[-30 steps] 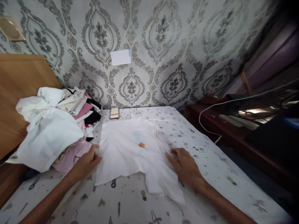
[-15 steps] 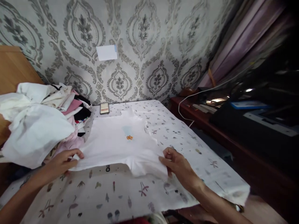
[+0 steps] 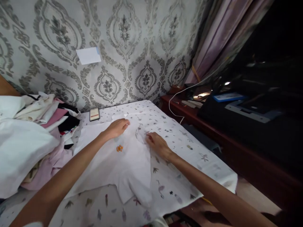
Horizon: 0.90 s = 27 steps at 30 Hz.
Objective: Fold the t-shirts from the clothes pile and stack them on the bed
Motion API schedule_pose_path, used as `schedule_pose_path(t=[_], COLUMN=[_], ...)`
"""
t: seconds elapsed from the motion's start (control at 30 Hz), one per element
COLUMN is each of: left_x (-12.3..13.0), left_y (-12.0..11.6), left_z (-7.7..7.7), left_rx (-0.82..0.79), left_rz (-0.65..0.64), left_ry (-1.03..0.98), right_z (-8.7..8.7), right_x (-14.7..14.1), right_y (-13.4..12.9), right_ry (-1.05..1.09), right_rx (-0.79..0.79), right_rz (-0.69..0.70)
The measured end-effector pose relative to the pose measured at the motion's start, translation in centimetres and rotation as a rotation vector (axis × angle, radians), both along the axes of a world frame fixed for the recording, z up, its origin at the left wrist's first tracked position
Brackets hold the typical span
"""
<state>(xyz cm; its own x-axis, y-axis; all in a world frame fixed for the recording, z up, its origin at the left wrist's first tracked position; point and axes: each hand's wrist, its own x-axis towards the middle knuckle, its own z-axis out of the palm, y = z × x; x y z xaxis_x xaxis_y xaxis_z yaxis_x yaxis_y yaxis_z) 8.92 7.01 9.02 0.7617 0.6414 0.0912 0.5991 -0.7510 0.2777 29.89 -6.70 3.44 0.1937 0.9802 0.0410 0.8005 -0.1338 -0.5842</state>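
Dim, even light on the patterned sheet (image 3: 213,170), near-black shadow with small glare at right, slight blur.

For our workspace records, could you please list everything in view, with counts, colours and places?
White fabric shirt with orange cartoon print: one, white, centre
Patterned fabric sheet: one, white, beneath the shirt
Heaped fabric garments: several, white, pink and black, left
Flat dark-rimmed rectangle: one, pale-faced, sheet's far edge
Damask-patterned wall: one, grey, behind
Rectangular paper-like card: one, white, on the wall
Draped fabric curtain: one, purple, upper right
Thin cable: one, white, right
Long wooden furniture: one, dark red, right
Flat object: one, blue, right
Wooden panel: one, brown, left edge
Dark area: contents too dim to count, far right
Left hand: one, bare, over the shirt
Right hand: one, bare, by the shirt's right edge
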Motion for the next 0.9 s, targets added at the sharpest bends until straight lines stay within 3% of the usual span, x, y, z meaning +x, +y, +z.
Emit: schedule_pose_path(t=[0.1,0.2,0.4,0.53,0.67,0.77,0.9], left_x=[6.1,8.5,6.4,4.4,5.0,6.5,6.8], left_y=[4.4,7.1,8.5,8.2,7.4,6.2,5.5], left_z=[-2.5,-4.3,-4.3,-3.9,-5.3,-7.1,-8.5], left_rx=[0.024,-0.016,-0.075,-0.077,0.002,0.086,0.072], left_rz=[-0.04,-0.093,-0.149,-0.072,0.024,0.057,-0.024], left_ry=[0.077,0.12,0.036,-0.223,-0.441,-0.412,-0.307], right_z=[-0.3,-0.5,-1.3,-2.1,-2.2,-1.8,-1.2], right_x=[-0.1,-0.1,-0.9,-0.9,0.6,2.1,3.7], right_y=[2.6,4.4,6.9,7.8,7.3,6.2,5.0], right_ry=[-0.028,-0.061,-0.047,0.216,0.43,0.211,-0.143], right_rx=[-0.038,-0.065,-0.038,0.064,0.101,0.099,0.021], right_rz=[0.024,0.038,0.042,0.067,0.019,0.003,-0.014])
